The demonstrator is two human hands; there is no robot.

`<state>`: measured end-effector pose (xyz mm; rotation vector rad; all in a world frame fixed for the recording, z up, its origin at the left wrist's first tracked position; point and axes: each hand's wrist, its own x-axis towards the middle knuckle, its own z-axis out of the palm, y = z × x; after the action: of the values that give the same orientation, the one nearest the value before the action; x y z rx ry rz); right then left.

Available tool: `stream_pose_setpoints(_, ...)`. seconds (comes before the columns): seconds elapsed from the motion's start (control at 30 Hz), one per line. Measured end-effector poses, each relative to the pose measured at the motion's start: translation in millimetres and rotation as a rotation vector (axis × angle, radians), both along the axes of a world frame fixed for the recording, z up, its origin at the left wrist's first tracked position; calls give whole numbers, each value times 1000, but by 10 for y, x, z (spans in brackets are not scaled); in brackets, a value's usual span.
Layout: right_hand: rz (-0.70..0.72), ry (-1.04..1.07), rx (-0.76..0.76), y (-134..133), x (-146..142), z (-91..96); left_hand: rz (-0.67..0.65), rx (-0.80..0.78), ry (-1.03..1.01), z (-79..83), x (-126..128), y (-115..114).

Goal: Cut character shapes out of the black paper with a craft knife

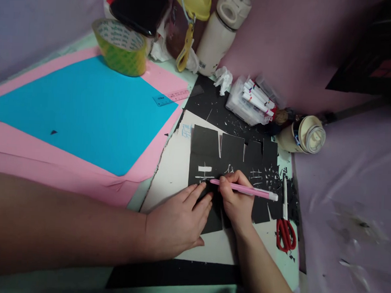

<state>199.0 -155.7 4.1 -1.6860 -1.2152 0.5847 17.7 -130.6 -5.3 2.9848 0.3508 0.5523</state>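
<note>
- Pale green tabletop (pixel 287 271) is bordered by a pink-and-lavender wall covering (pixel 285 59) and is strewn with craft supplies.
- Black paper sheet (pixel 205 142), slit along its edges and marked with white openwork figures, is laid on a white board (pixel 164 166), probably so that the tabletop is shielded.
- The sheet is pressed by the left hand (pixel 181 220), its fingers extended and laid flat, apparently so that slipping is prevented; no pinch is seen.
- A slim pink pen-shaped tool (pixel 261 193) is pinched between the right hand's (pixel 236 201) thumb and fingers, its tip held beside the leftmost figure; whether a blade is fitted cannot be told.
- Part of the sheet is hidden by both hands.
- Red-handled scissors (pixel 286 235) are left at the right, among black scraps.
- Blue paper (pixel 112 116) is weighed down at one corner by a yellow-green tape roll (pixel 124 57); a clear ruler (pixel 176 97) is laid nearby.
- Space behind is crowded by a white bottle (pixel 217 40) and boxed white markers (pixel 259 97).
</note>
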Motion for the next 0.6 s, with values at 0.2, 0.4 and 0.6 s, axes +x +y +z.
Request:
stream_pose_setpoints(0.2,76,35,29,-54,32,-30,9,-17,15,-7,5,-10)
stream_pose_setpoints(0.4,114,39,-5,-80,40,-47,17,-19,27,-3,20,-16)
stream_pose_setpoints(0.6,107,24,-34,-71,39,-43,14,-26,42,26,7,-12)
